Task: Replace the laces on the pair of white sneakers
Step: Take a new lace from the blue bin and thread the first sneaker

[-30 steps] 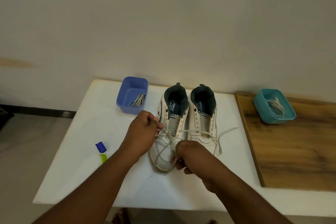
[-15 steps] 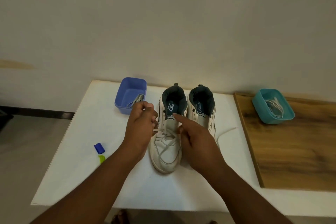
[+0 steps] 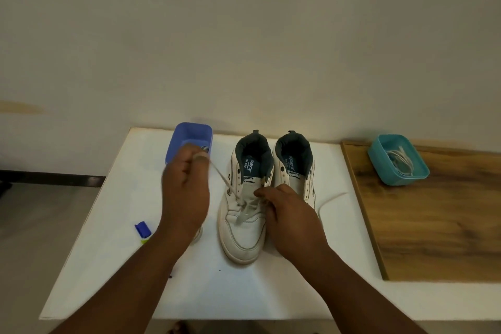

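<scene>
Pair of white sneakers (image 3: 267, 187) stood side by side on the desk (image 3: 113, 225). Our left hand (image 3: 185, 192) pinched a lace (image 3: 221, 173), drawing it taut from the left sneaker (image 3: 244, 214); our right hand (image 3: 290, 214), fingers curled, gripped that sneaker's laced side.

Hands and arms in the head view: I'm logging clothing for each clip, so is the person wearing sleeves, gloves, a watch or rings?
Nothing worn shows. Both forearms are bare from the bottom edge of the picture up to the wrists: no sleeves, no gloves, no watch or bracelet. The left hand is motion-blurred, so a thin ring cannot be ruled out there. The right hand shows no ring on the fingers that are visible.
</scene>
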Available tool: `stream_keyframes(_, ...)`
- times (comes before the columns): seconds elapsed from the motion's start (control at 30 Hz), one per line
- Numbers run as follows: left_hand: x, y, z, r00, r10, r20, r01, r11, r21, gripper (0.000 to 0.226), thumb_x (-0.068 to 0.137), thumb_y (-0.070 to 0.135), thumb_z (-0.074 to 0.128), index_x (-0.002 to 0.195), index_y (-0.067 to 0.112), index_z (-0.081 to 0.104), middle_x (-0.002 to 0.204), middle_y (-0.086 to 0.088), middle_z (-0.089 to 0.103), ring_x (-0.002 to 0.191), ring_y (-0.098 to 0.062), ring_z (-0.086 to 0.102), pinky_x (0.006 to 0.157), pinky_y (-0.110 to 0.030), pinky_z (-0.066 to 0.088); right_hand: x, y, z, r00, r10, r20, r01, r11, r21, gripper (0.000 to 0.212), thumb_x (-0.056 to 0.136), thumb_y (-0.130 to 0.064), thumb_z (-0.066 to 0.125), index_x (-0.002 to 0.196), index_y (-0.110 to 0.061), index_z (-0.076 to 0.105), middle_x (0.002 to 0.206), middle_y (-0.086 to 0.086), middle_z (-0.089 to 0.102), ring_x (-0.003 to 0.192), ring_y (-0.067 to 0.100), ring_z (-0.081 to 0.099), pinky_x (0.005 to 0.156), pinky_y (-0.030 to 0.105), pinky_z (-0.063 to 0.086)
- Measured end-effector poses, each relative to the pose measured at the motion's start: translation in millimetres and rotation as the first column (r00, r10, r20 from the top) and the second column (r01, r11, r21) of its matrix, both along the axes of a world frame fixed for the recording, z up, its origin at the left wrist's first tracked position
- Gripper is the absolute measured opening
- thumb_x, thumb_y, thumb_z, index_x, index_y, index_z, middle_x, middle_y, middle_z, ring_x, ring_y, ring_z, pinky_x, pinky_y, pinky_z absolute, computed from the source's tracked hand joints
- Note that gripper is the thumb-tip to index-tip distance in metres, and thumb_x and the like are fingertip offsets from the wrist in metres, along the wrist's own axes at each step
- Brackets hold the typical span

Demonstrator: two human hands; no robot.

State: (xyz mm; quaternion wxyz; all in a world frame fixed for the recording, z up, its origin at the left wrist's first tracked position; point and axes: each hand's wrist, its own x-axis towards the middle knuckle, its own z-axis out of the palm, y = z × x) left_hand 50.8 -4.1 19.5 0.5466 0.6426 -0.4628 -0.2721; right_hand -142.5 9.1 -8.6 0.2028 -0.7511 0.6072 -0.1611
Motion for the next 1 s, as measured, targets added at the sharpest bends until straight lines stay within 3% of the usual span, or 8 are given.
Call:
stream_keyframes(0.1, 5.6, -5.6, 7.3, 0.825, 0.091, -0.558, -0.181, 0.978, -0.108, 0.024, 0.097, 0.015, 0.045, 0.077, 0.021, 0.056, 0.079, 0.001, 0.058, 0.078, -0.005, 0.056, 0.078, -0.019, 0.047, -0.5, -0.8, -2.6, 1.000, 0.001, -0.005, -0.001, 1.000, -0.010, 0.034, 0.101, -0.025, 0.050, 0.130, -0.038, 0.062, 0.112, -0.010, 0.060, 0.096, 0.014, 0.063, 0.080, 0.034, 0.055)
stream_keyframes(0.17, 6.5, -6.9, 6.8, 0.494, -0.043, -0.869, -0.127, 0.985, -0.121, 0.028, 0.099, 0.020, 0.043, 0.073, 0.020, 0.055, 0.074, 0.000, 0.059, 0.083, -0.017, 0.063, 0.086, -0.031, 0.052, 0.3, -0.4, -5.3, 1.000, 0.004, -0.007, -0.004, 1.000, -0.018, 0.033, 0.101, -0.027, 0.050, 0.130, -0.040, 0.061, 0.108, -0.011, 0.059, 0.092, 0.013, 0.063, 0.077, 0.033, 0.055)
stream_keyframes(0.23, 1.9, -8.5, 7.7, 0.374, -0.016, -0.927, -0.016, 1.000, -0.024, 0.034, 0.102, 0.020, 0.040, 0.069, 0.020, 0.047, 0.061, 0.002, 0.047, 0.062, -0.017, 0.056, 0.066, -0.028, 0.055, 0.8, -0.9, -6.4, 1.000, -0.001, -0.007, 0.001, 1.000, -0.019, 0.032, 0.102, -0.029, 0.049, 0.129, -0.042, 0.061, 0.106, -0.012, 0.058, 0.088, 0.012, 0.063, 0.075, 0.033, 0.055)
stream_keyframes(0.33, -3.7, -9.8, -7.7, 0.929, -0.012, -0.369, 0.104, 0.968, 0.230, 0.029, 0.102, 0.036, 0.052, 0.078, 0.020, 0.047, 0.062, 0.007, 0.046, 0.053, -0.012, 0.042, 0.047, -0.021, 0.035, 1.8, -1.7, -6.0, 1.000, -0.012, -0.008, 0.012, 1.000, -0.025, 0.029, 0.104, -0.037, 0.046, 0.128, -0.042, 0.062, 0.106, -0.012, 0.058, 0.089, 0.012, 0.062, 0.076, 0.033, 0.055)
stream_keyframes(0.37, -3.7, -8.4, -17.6, 0.992, -0.119, -0.032, 0.123, 0.951, 0.284, 0.026, 0.098, 0.044, 0.059, 0.088, 0.022, 0.050, 0.069, 0.010, 0.052, 0.060, -0.009, 0.049, 0.052, -0.020, 0.038, 2.5, -1.0, -4.8, 1.000, -0.014, -0.004, 0.014, 1.000, -0.020, 0.028, 0.105, -0.043, 0.044, 0.127, -0.041, 0.062, 0.106, -0.012, 0.058, 0.090, 0.011, 0.062, 0.076, 0.032, 0.054)
stream_keyframes(0.43, -3.6, -2.4, -35.2, 0.876, -0.333, 0.349, 0.194, 0.906, 0.377, 0.029, 0.091, 0.052, 0.065, 0.101, 0.028, 0.051, 0.081, 0.016, 0.056, 0.075, -0.002, 0.056, 0.063, -0.015, 0.040, 3.5, 0.0, -2.6, 1.000, -0.024, -0.002, 0.024, 1.000, 0.002, 0.034, 0.100, -0.059, 0.045, 0.124, -0.041, 0.062, 0.107, -0.014, 0.058, 0.090, 0.008, 0.060, 0.074, 0.028, 0.051)
stream_keyframes(0.63, 0.5, 0.6, -42.0, 0.706, -0.473, 0.526, 0.194, 0.844, 0.499, 0.026, 0.098, 0.051, 0.054, 0.099, 0.026, 0.062, 0.094, 0.007, 0.066, 0.087, -0.013, 0.061, 0.081, -0.029, 0.049, 3.3, -1.0, -7.1, 0.997, -0.056, -0.050, 0.053, 0.996, -0.066, 0.021, 0.101, -0.050, 0.050, 0.111, -0.038, 0.063, 0.099, -0.013, 0.059, 0.085, 0.008, 0.060, 0.070, 0.029, 0.052)
stream_keyframes(1.0, -1.0, -1.9, -32.0, 0.858, -0.336, 0.388, 0.174, 0.901, 0.396, 0.029, 0.092, 0.036, 0.065, 0.074, 0.016, 0.054, 0.067, -0.002, 0.055, 0.064, -0.015, 0.051, 0.059, -0.025, 0.038, 3.0, 2.3, -6.6, 0.997, -0.021, -0.075, 0.017, 0.998, -0.055, 0.029, 0.098, -0.047, 0.053, 0.127, -0.043, 0.058, 0.106, -0.014, 0.061, 0.086, 0.008, 0.061, 0.071, 0.023, 0.051)
